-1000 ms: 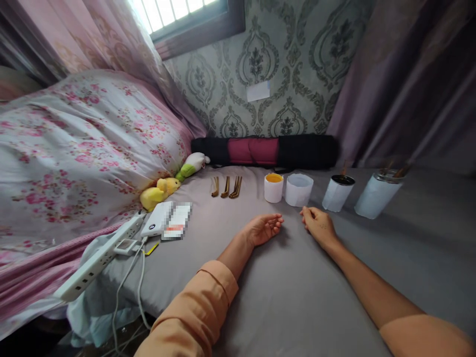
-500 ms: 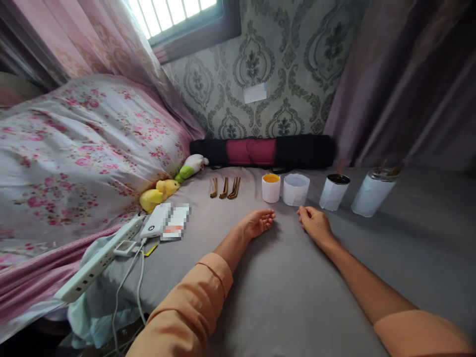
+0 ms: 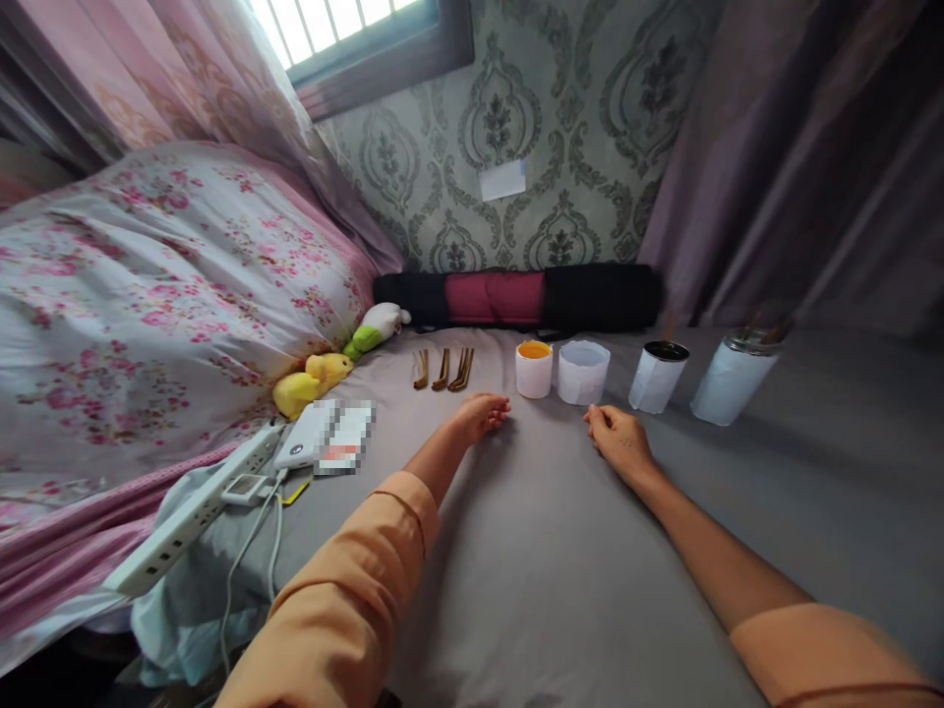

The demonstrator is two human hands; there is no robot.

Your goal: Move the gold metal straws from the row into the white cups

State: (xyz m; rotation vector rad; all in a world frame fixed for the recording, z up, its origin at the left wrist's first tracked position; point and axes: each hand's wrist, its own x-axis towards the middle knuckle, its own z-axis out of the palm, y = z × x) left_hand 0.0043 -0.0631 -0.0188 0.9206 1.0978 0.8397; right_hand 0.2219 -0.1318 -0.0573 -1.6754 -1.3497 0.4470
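My left hand (image 3: 481, 417) lies on the grey bed sheet (image 3: 560, 570), fingers loosely curled and holding nothing, a short way in front of several golden spoons (image 3: 443, 370). My right hand (image 3: 618, 439) rests on the sheet with its fingers curled in, empty, just in front of a white cup (image 3: 583, 372). A white cup of orange stuff (image 3: 534, 369) stands between my hands and farther back. Right of these stand a dark-filled cup (image 3: 658, 376) and a wrapped jar (image 3: 732, 381) with sticks in it.
A floral quilt (image 3: 147, 285) fills the left. Two plush toys (image 3: 324, 369), a power bank (image 3: 304, 441), a blurred card and a power strip (image 3: 192, 516) with cables lie at the left edge. A black and red roll (image 3: 516, 298) lies against the wall.
My left hand slid forward and left, toward the golden spoons. My right hand barely shifted. The view moved slightly left.
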